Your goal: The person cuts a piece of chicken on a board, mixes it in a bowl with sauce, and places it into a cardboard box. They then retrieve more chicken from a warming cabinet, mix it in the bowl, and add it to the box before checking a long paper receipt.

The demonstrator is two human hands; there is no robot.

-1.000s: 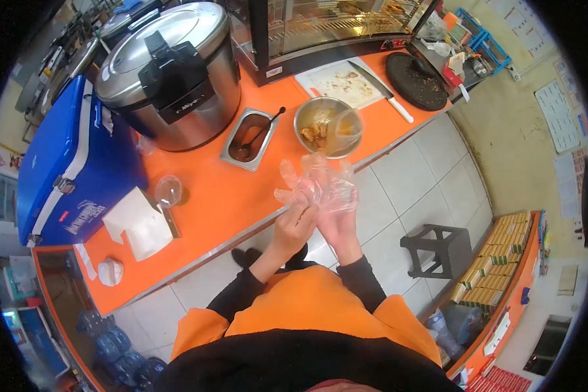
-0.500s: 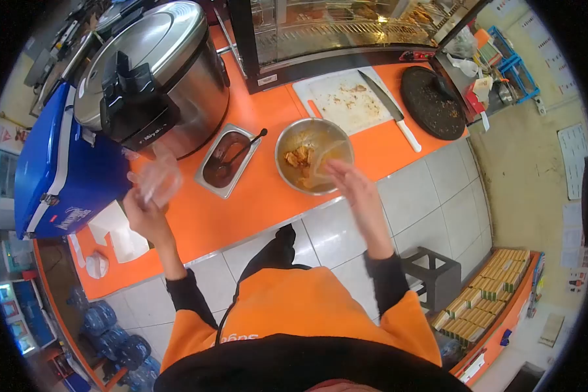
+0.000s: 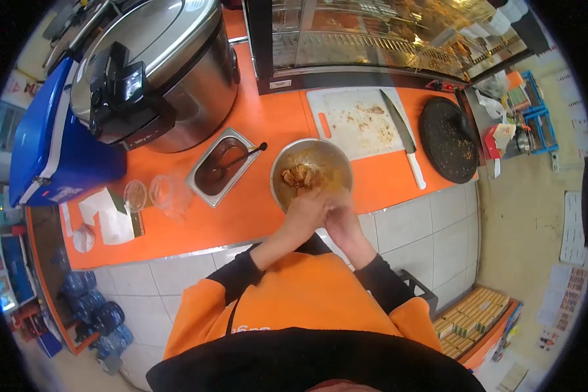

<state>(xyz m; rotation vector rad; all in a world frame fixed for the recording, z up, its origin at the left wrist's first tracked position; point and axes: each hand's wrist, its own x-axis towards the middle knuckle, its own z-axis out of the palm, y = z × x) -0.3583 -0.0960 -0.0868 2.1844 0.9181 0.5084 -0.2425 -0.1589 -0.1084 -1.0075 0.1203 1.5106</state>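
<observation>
Both hands meet over the near edge of a steel mixing bowl (image 3: 279, 173) holding browned, sauce-coated food pieces (image 3: 298, 176). My left hand (image 3: 305, 214) reaches in from the left, its fingers closed against the other hand. My right hand (image 3: 343, 227) is bent up beside it, and its fingertips are smeared by motion. A pale see-through film, like a thin plastic glove, shows faintly around the fingers; I cannot tell which hand grips it. Left of the bowl stands a steel pan (image 3: 202, 189) of dark red-brown sauce with a black spoon (image 3: 245, 155) in it.
Behind the bowl lie a stained white cutting board (image 3: 336, 124), a white-handled knife (image 3: 415, 166) and a round dark board (image 3: 445, 140). A large cooker (image 3: 196, 85), a blue cooler (image 3: 65, 163), clear plastic tubs (image 3: 166, 191) and a glass display case (image 3: 372, 46) surround the orange counter (image 3: 242, 215).
My left hand has come across from the clear plastic at the left to my right hand at the bowl. My right hand has drawn back toward the near rim. The camera view has shifted.
</observation>
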